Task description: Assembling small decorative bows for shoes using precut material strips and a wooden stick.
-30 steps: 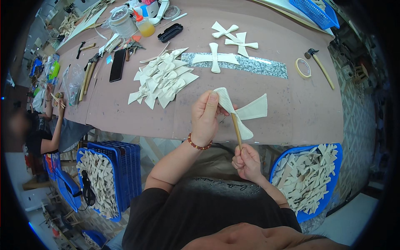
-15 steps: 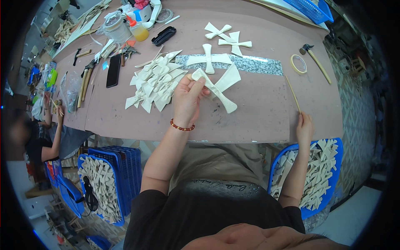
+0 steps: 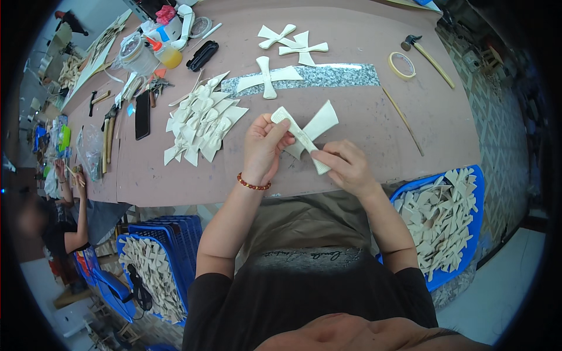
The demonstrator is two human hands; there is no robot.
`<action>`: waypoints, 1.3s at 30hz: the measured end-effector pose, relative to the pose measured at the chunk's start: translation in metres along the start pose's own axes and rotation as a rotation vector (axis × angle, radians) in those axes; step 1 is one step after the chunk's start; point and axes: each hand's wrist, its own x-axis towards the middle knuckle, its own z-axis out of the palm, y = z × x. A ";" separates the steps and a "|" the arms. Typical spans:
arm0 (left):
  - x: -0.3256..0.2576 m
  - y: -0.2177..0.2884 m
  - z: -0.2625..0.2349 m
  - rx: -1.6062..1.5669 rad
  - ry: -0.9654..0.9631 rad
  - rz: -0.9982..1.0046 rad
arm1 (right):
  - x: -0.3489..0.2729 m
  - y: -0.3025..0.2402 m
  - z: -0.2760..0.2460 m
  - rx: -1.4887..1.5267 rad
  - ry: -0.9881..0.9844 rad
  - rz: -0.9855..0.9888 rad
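Observation:
Between my two hands is a cream bow-shaped piece [image 3: 319,124] made of crossed strips with flared ends. The fingers of my left hand [image 3: 266,143], its wrist circled by a beaded bracelet, pinch the upper end of the front strip. At the lower end, my right hand [image 3: 348,167] grips the same strip with thumb and fingers. Left of my hands lies a heap of similar cream pieces [image 3: 202,123]. Beyond them a crossed piece [image 3: 268,77] rests on a speckled grey strip [image 3: 345,76], and two more crossed pieces [image 3: 304,49] lie farther back. A thin stick [image 3: 404,121] lies to the right.
Rightward are a tape roll [image 3: 401,65] and a hammer [image 3: 430,58]. A black phone [image 3: 143,114], a glue bottle [image 3: 168,55] and a black case [image 3: 202,55] lie on the left. Filled blue baskets [image 3: 481,202] stand below the table. Another person's arm [image 3: 81,205] shows at far left.
My right hand has let go of the thin stick, leaving it on the table, and moved left to grip the bow-shaped piece. My left hand keeps hold of it. The view has shifted.

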 end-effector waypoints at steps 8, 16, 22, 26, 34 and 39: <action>-0.032 -0.014 0.009 0.005 0.000 0.095 | 0.019 -0.003 0.007 0.802 0.813 0.646; -0.058 -0.051 0.003 0.135 -0.072 0.029 | 0.008 -0.003 0.028 0.168 0.149 0.227; -0.032 0.003 -0.021 0.735 -0.108 -0.011 | -0.001 -0.008 0.022 0.030 -0.071 0.153; 0.012 0.018 -0.008 0.669 -0.254 -0.331 | -0.008 -0.017 0.025 -0.071 -0.038 0.130; 0.047 0.025 0.009 0.523 -0.302 -0.858 | -0.014 -0.031 0.036 -0.174 -0.004 0.010; 0.032 0.038 -0.003 0.734 -0.303 -0.832 | -0.016 -0.029 0.034 -0.148 -0.002 0.040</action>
